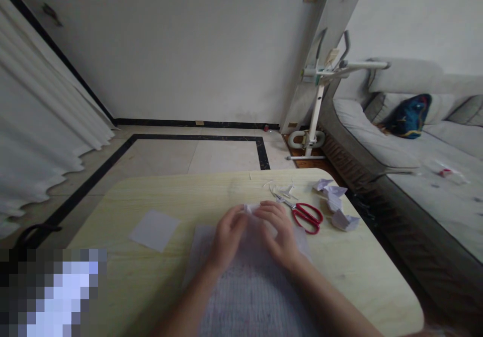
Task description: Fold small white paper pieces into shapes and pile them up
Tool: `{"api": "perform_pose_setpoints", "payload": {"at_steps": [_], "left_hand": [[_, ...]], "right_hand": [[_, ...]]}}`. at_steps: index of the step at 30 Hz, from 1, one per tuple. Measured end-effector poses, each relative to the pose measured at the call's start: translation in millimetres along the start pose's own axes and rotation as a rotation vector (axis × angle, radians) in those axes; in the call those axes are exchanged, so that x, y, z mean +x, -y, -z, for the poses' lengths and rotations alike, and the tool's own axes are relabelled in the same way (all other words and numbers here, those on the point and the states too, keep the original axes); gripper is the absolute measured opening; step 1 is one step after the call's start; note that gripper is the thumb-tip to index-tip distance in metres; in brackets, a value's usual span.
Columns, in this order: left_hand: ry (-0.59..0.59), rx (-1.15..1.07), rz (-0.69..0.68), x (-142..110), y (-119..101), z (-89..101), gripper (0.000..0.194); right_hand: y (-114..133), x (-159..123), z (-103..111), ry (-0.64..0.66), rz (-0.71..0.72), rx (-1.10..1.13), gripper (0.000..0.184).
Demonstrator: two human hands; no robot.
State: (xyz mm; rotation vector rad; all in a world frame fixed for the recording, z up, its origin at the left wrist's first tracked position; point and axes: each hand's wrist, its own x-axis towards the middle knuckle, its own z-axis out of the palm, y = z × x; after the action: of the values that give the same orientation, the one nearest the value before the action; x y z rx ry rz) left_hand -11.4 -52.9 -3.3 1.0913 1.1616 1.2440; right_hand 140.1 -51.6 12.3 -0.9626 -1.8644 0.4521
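Both hands are over a large written sheet (249,302) at the near middle of the table. Between them is a small piece of white paper (251,207), partly hidden by the fingers. My left hand (229,236) is closed on its left side, fingertips at the paper's edge. My right hand (277,231) has its fingers curled over the right side of the same piece. Red-handled scissors (307,218) lie just to the right of my right hand. A flat white paper square (154,230) rests to the left of my left hand.
Several folded paper pieces (335,201) lie along the table's right side. Thin paper strips (289,191) are scattered near the scissor blades. Beyond the wooden table (124,201) stand a white exercise machine (317,105) and, on the right, a grey sofa (445,176).
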Motion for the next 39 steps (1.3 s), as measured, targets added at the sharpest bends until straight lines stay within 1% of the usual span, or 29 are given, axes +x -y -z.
{"api": "perform_pose_setpoints", "payload": {"at_steps": [2, 4, 6, 8, 11, 14, 17, 20, 25, 27, 30, 34, 39], "left_hand": [[0.013, 0.017, -0.002, 0, 4, 0.2, 0.033], [0.037, 0.041, 0.003, -1, 6, -0.2, 0.034], [0.056, 0.066, -0.016, -2, 7, -1.0, 0.035], [0.085, 0.097, -0.047, -3, 6, -1.9, 0.035], [0.127, 0.152, -0.079, -5, 4, -2.4, 0.035], [0.141, 0.176, -0.076, -7, 5, -1.8, 0.038], [0.171, 0.173, -0.07, -9, 4, -1.9, 0.042], [0.189, 0.155, -0.056, -10, 2, -2.9, 0.041], [0.125, 0.069, 0.062, -8, 1, -1.9, 0.045], [0.112, 0.052, 0.078, -7, 2, -0.9, 0.042], [0.111, 0.038, 0.058, -6, 3, -0.5, 0.032], [0.089, 0.038, 0.039, -4, 2, -0.5, 0.025], [0.083, 0.019, 0.04, -3, 1, 0.4, 0.023]], "right_hand": [[-1, 0, 0, -0.065, -0.043, 0.011, 0.025], [-4, 1, -1, -0.099, -0.123, 0.015, 0.024], [-6, 2, -3, -0.082, -0.226, 0.044, 0.024], [-10, 3, -6, -0.039, -0.312, 0.09, 0.021], [-14, 4, -9, -0.003, -0.388, 0.136, 0.014], [-15, 5, -10, 0.013, -0.443, 0.148, 0.015], [-13, 6, -10, 0.038, -0.472, 0.171, 0.018], [-13, 6, -9, 0.053, -0.489, 0.218, 0.019], [-14, 7, -7, 0.068, -0.518, 0.263, 0.021], [-14, 7, -6, 0.051, -0.545, 0.284, 0.02], [-13, 8, -6, 0.037, -0.584, 0.338, 0.021], [-13, 9, -6, 0.073, -0.592, 0.388, 0.023], [-15, 8, -8, 0.09, -0.605, 0.435, 0.025]]}}
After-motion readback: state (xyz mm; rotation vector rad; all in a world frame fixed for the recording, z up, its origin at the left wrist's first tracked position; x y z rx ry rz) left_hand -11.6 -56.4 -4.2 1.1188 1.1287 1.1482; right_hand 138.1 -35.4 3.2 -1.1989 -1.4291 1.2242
